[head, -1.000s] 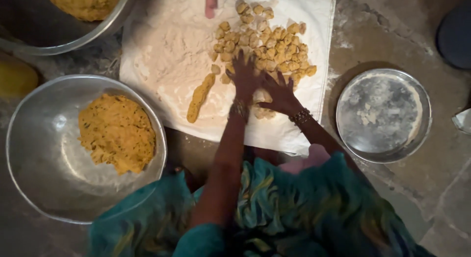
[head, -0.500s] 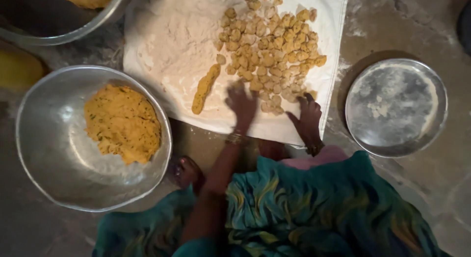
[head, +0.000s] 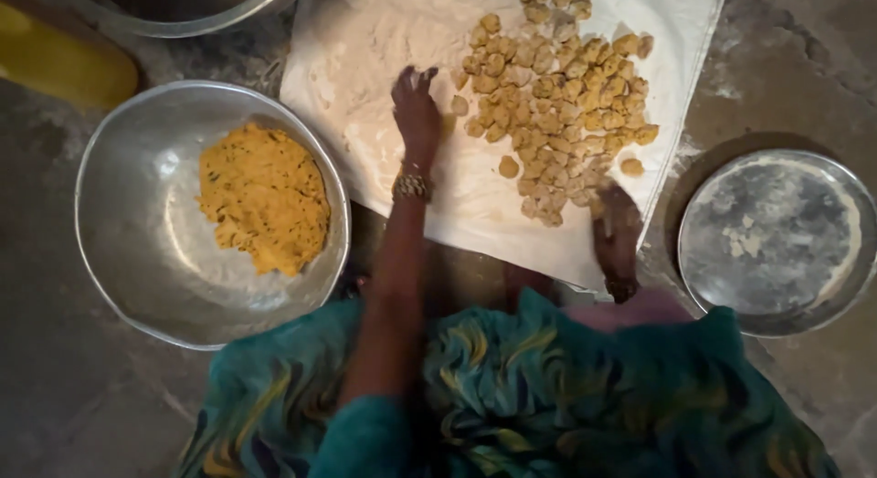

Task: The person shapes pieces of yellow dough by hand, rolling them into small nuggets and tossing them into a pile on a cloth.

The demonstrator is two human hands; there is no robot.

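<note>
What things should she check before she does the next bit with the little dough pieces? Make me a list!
1. Left hand flat on the floury white cloth, beside the pieces: ok.
2. Right hand at the near edge of the heap of small yellow dough pieces: ok, though it is blurred, so whether it holds one: cannot tell.
3. Pieces all on the cloth, none on the floor: ok.
4. Dough lump left in the big steel bowl: ok.
5. Round steel plate within the right hand's reach, dusted with flour: ok.

Three metal bowls, one plate, one cloth, many dough pieces.
</note>
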